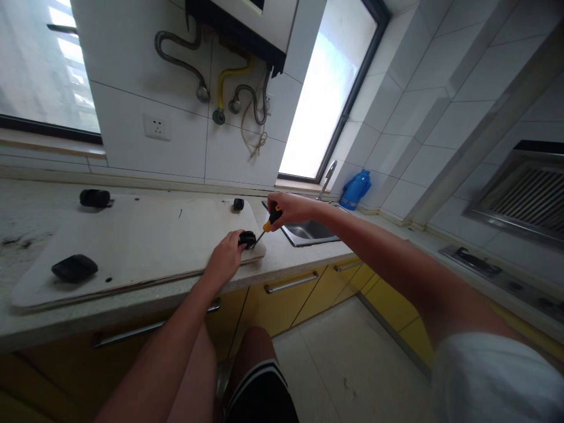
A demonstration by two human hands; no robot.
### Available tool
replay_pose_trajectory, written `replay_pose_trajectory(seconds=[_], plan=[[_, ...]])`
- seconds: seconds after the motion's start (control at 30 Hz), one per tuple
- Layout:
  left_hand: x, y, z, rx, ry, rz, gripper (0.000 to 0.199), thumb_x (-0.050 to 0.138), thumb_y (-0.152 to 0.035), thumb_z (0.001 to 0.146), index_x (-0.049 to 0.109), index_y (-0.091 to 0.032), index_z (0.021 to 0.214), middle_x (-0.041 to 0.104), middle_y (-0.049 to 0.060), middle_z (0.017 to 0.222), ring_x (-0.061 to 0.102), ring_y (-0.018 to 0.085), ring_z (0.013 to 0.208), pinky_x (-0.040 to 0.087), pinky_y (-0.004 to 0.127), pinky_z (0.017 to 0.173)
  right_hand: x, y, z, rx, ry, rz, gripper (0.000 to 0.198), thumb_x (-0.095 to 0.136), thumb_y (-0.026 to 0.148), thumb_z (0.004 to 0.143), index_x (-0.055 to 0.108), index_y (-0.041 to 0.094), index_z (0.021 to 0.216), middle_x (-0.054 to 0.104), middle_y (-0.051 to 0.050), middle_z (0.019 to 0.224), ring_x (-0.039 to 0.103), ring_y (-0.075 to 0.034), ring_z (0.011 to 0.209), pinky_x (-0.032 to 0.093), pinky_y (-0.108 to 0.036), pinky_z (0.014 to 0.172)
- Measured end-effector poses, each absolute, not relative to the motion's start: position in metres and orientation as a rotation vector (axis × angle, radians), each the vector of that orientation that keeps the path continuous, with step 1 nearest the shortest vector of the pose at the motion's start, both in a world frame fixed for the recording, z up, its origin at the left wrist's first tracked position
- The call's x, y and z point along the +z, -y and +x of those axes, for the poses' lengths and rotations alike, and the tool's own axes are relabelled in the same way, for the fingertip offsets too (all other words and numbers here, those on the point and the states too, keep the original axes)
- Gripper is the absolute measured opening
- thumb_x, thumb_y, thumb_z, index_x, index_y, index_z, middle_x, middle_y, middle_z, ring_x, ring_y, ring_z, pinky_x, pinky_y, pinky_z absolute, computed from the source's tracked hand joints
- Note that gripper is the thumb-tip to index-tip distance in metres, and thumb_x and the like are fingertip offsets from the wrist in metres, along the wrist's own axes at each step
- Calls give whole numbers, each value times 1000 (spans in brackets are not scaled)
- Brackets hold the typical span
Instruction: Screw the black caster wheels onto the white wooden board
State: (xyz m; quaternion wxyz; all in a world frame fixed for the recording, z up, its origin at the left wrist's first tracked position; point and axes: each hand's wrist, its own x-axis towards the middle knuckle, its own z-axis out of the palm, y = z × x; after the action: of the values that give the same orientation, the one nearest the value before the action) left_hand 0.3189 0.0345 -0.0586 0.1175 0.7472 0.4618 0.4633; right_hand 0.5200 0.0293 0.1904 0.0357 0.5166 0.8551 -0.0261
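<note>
A white board (pixel 145 235) with rounded corners lies flat on the counter, with several black casters on it. My left hand (pixel 225 258) grips the black caster (pixel 248 239) at the board's near right corner. In my right hand (pixel 293 210) is a screwdriver (pixel 274 217) with a black and yellow handle. Its shaft slants down to the left, and the tip is at the base of that caster; whether it sits in a screw is too small to tell. Another caster (pixel 238 204) stands at the far right corner, and two larger ones (pixel 94 198) are at the left end.
Right of the board is a steel sink (pixel 308 230) with a tap (pixel 326 179) and a blue thermos jug (pixel 355 190) behind it. Yellow cabinets (pixel 286 296) with bar handles run below the counter. A water heater (pixel 247 26) with hoses hangs on the wall. A gas hob (pixel 480 264) is at right.
</note>
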Motion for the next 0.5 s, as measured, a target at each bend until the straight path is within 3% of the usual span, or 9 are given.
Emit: replay_pose_trajectory(seconds=[0.13,0.3,0.4,0.5], plan=[[-58,-34,318,1350,-1344,2183,38,58,-17,105,66,-15,143,76,20,143,76,36,128,61,52,113,192,-28,503,19,-2591,1636,56,101,56,77,76,17,108,81,-9,105,69,-22,91,43,-32,71],[-57,-33,317,1349,-1337,2177,38,56,-19,106,66,-15,143,76,20,142,76,36,127,61,54,113,195,-38,492,71,-2462,1666,53,93,66,80,75,17,72,74,-7,68,65,-20,69,43,-35,68],[-57,-33,317,1339,-1333,2181,38,56,-20,106,65,-16,143,76,19,141,76,35,127,61,52,112,196,-43,490,141,-2385,1717,56,88,70,85,75,17,71,69,-7,60,66,-23,70,45,-37,71],[-58,-33,317,1344,-1331,2191,37,56,-20,106,65,-17,143,76,19,141,76,35,126,61,52,112,194,-47,492,197,-2369,1737,58,82,74,89,78,18,77,71,-10,65,70,-28,82,46,-38,76]])
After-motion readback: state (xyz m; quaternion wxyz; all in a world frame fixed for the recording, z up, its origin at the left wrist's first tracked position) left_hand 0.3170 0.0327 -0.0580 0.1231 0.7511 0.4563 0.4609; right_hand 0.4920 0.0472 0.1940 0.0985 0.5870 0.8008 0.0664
